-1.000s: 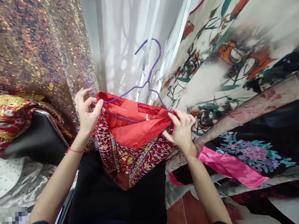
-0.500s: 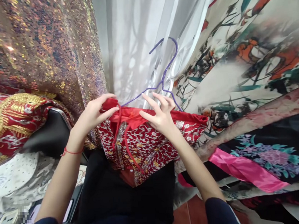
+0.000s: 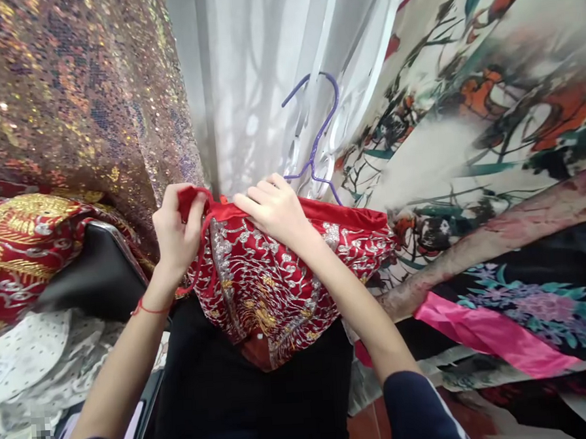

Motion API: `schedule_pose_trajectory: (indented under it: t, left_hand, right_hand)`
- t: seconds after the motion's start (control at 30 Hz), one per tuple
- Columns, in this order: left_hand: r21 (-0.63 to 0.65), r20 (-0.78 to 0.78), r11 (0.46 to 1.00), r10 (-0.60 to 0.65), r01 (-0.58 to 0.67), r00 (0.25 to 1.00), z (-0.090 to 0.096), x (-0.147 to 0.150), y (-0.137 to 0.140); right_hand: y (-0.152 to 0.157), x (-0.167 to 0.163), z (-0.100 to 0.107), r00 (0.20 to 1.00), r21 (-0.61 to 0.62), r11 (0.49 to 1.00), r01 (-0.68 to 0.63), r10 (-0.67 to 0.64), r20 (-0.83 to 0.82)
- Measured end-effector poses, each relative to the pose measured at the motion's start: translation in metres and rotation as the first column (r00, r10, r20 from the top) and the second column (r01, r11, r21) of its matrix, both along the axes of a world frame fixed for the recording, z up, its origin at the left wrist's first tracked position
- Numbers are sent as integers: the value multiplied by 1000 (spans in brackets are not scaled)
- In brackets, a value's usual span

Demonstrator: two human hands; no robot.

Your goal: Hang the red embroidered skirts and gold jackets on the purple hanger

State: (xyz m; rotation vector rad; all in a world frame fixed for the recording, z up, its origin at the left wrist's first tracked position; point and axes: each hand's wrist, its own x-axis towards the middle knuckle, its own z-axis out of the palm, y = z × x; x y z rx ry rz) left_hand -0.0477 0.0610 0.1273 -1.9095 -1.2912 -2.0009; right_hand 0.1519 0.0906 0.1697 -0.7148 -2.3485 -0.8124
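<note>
A red skirt (image 3: 276, 266) with silver and gold embroidery lies over my lap, its plain red waistband (image 3: 342, 212) along the top. My left hand (image 3: 178, 229) is closed on the left end of that waistband, thumb and fingers pinching the red cloth. A thin red tie (image 3: 204, 253) hangs beside it. At the middle of the band, my right hand (image 3: 275, 210) is closed over the top edge, its fingertips hidden behind the cloth. Behind the skirt rises a purple hanger (image 3: 313, 146), hook upward; its lower part is hidden by my right hand and the waistband.
A sequined cloth (image 3: 80, 93) hangs at the left and a white sheer curtain (image 3: 245, 65) behind. A floral-patterned cloth (image 3: 489, 117) fills the right. At the left are a black chair back (image 3: 99, 269), red-gold fabric (image 3: 20, 253) and a white dotted cloth (image 3: 29, 351).
My right hand has gone from spread fingers above the skirt to gripping the waistband, further left. My left hand has moved slightly left with the band's end. The hanger is now more covered.
</note>
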Motion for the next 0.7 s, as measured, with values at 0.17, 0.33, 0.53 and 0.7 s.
schedule_pose_trajectory:
  t: [0.17, 0.33, 0.53, 0.7]
  left_hand:
    - [-126, -7, 991, -40, 39, 999, 12, -1, 8]
    - [-395, -335, 887, -382, 240, 861, 34, -6, 26]
    - [-366, -386, 901, -374, 233, 843, 13, 7, 35]
    - [-279, -208, 920, -337, 275, 918, -2, 12, 27]
  right_hand:
    - [-4, -4, -11, 999, -20, 1000, 14, -13, 46]
    - [0, -15, -26, 994, -69, 992, 105, -105, 7]
    - [6, -25, -29, 984, -129, 977, 167, -173, -37]
    - [6, -21, -35, 983, -94, 983, 155, -163, -82]
